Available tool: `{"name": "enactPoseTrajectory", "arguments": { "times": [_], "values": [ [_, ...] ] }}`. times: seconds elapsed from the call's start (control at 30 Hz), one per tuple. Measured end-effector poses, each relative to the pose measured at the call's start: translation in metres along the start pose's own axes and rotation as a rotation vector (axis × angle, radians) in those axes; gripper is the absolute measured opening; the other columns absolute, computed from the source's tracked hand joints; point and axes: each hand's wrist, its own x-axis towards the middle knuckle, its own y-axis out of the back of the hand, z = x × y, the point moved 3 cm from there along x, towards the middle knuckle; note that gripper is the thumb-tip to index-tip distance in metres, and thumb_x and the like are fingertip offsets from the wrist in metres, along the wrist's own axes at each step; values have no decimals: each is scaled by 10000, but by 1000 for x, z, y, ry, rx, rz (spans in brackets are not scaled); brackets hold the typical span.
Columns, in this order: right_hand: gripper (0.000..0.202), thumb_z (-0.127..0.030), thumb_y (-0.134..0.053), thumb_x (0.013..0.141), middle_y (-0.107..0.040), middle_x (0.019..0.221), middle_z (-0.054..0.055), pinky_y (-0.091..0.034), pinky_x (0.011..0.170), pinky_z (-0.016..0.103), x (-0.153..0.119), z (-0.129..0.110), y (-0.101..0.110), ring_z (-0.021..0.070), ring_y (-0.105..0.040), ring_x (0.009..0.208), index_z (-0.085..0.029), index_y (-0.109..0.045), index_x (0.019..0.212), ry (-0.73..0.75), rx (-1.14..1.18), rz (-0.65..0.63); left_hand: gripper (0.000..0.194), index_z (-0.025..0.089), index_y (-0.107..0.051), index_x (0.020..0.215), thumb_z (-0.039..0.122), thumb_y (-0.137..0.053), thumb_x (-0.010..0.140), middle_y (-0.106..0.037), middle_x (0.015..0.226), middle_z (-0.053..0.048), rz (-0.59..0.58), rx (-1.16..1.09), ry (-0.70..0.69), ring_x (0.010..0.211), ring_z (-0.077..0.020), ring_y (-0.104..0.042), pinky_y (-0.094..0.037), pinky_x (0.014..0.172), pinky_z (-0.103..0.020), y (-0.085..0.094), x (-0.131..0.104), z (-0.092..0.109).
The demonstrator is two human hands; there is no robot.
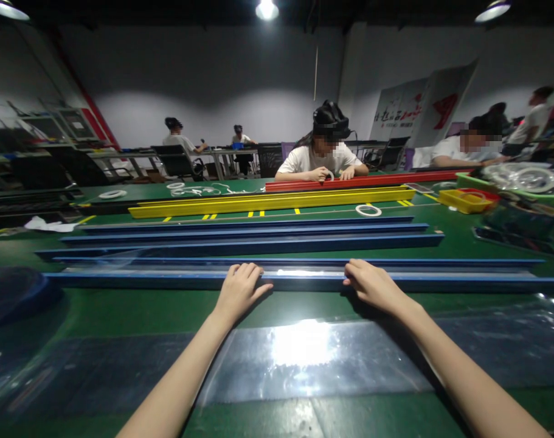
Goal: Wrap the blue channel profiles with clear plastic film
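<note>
A long blue channel strip (308,283) lies across the green table, its trough facing up with a shiny clear strip inside. My left hand (241,293) bends its fingers over the channel's near wall, with the thumb along the front. Farther right, my right hand (372,286) grips the same wall, fingers curled over the top and thumb at the front. Some fingertips are hidden behind the wall. Between my forearms and the channel, a wide band of clear plastic film (240,365) lies flat and reflects the lamp.
Beyond lie more blue channels (258,246), yellow channels (267,202) and a red channel (372,180). A white tape roll (368,210) sits near the yellow ones. A yellow tray (463,201) stands at right, a film roll (16,310) at left. A co-worker (322,152) sits opposite.
</note>
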Motion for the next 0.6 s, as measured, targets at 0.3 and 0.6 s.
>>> {"name": "enactPoseTrajectory", "arguments": {
  "times": [0.3, 0.6],
  "values": [
    [177, -315, -422, 833, -620, 774, 41, -312, 568, 249, -20, 50, 12, 181, -561, 710, -210, -544, 757, -164, -9, -164, 335, 183, -548, 888, 508, -494, 829, -622, 908, -51, -50, 30, 14, 853, -203, -541, -338, 761, -330, 12, -2, -10],
    [209, -388, -483, 778, -635, 733, 20, -334, 555, 241, -42, 89, 14, 160, -560, 656, -213, -571, 704, -244, 139, -149, 307, 196, -547, 879, 495, -524, 816, -607, 933, -35, -164, 8, 94, 872, -200, -533, -354, 741, -311, 17, -6, -24]
  ]
}}
